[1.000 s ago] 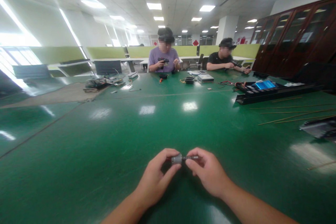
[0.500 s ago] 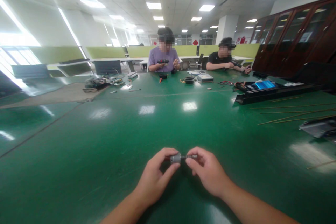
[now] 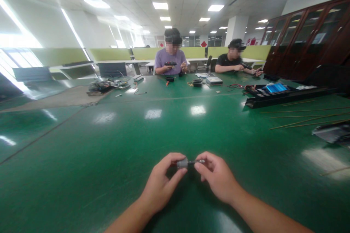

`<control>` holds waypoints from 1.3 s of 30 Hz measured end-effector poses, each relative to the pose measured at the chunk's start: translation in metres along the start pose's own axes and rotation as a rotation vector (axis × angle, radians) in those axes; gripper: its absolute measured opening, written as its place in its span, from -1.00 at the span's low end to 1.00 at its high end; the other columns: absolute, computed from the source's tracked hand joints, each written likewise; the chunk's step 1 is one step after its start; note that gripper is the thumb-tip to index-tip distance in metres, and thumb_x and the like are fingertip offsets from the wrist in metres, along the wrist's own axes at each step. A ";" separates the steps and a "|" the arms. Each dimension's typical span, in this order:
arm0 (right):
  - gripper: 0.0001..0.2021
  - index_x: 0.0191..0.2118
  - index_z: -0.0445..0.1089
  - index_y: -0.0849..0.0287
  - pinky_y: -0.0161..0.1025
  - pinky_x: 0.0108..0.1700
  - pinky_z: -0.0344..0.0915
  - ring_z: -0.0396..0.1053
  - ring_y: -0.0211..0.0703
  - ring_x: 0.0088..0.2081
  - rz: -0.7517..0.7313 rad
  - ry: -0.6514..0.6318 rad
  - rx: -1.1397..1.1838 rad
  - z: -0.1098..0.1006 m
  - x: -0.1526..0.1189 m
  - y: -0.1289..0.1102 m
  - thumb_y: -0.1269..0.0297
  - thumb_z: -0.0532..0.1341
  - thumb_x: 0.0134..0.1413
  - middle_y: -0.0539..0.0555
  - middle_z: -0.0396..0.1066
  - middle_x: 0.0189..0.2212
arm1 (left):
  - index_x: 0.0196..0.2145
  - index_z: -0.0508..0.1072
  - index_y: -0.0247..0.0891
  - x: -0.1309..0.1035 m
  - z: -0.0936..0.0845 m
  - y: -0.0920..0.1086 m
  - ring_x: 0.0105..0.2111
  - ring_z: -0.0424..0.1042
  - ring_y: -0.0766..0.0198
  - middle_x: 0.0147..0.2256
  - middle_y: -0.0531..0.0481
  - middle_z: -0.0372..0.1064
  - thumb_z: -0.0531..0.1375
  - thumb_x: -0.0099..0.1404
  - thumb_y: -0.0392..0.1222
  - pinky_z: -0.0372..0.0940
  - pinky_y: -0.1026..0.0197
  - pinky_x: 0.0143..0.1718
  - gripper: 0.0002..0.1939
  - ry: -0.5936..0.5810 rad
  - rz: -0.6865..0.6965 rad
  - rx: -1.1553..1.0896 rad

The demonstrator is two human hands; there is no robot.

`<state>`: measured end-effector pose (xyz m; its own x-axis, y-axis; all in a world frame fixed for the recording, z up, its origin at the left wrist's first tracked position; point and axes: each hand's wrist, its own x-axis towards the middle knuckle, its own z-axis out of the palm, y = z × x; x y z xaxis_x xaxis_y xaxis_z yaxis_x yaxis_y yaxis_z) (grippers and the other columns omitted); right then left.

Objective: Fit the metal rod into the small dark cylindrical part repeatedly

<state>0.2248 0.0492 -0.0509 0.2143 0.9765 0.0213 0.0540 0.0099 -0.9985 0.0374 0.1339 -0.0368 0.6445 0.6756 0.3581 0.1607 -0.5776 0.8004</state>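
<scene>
In front of me, just over the green table [image 3: 142, 134], both my hands work on one small part. My left hand [image 3: 162, 180] pinches a short grey metal cylinder [image 3: 182, 164] between thumb and fingertips. From its right end runs a thin dark shaft [image 3: 191, 162], ending in a shiny metal tip [image 3: 201, 161]. My right hand [image 3: 217, 176] is closed on that shaft, thumb below and index finger above. Whether shaft and cylinder are one piece cannot be made out. The cylinder's left end is partly hidden by my fingers.
Across the table sit one person in purple [image 3: 166, 58] and another in black [image 3: 225, 62], each handling a dark tool. A long black tray [image 3: 290, 98] and thin rods [image 3: 308, 118] lie right. Electronic parts [image 3: 102, 86] lie far left; a grey box [image 3: 214, 81] stands at the back.
My right hand has shifted slightly up and right, and more of the dark shaft shows beside the cylinder. My left hand stays nearly where it was.
</scene>
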 end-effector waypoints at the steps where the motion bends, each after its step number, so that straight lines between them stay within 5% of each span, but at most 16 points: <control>1: -0.83 -0.26 0.38 0.20 -0.35 -0.45 0.20 0.29 -0.28 -0.53 -0.001 0.001 0.003 0.000 0.000 0.000 0.19 0.22 0.15 -0.06 0.33 -0.55 | -0.06 0.42 -0.14 0.000 0.000 0.000 -0.07 0.42 0.23 -0.08 -0.02 0.41 0.21 0.35 -0.20 0.32 0.19 0.00 -0.79 0.003 -0.001 -0.002; 39: -0.83 -0.34 0.36 0.19 -0.34 -0.43 0.20 0.28 -0.28 -0.56 0.010 0.063 0.014 -0.003 0.001 -0.004 0.18 0.22 0.14 -0.09 0.29 -0.62 | -0.07 0.45 -0.21 0.003 -0.002 0.007 -0.09 0.44 0.13 -0.10 -0.11 0.43 0.21 0.32 -0.13 0.35 0.11 0.01 -0.76 0.038 -0.069 -0.048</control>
<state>0.2274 0.0496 -0.0466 0.2757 0.9611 0.0141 0.0382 0.0037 -0.9993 0.0384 0.1327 -0.0295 0.6039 0.7307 0.3185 0.1670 -0.5067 0.8458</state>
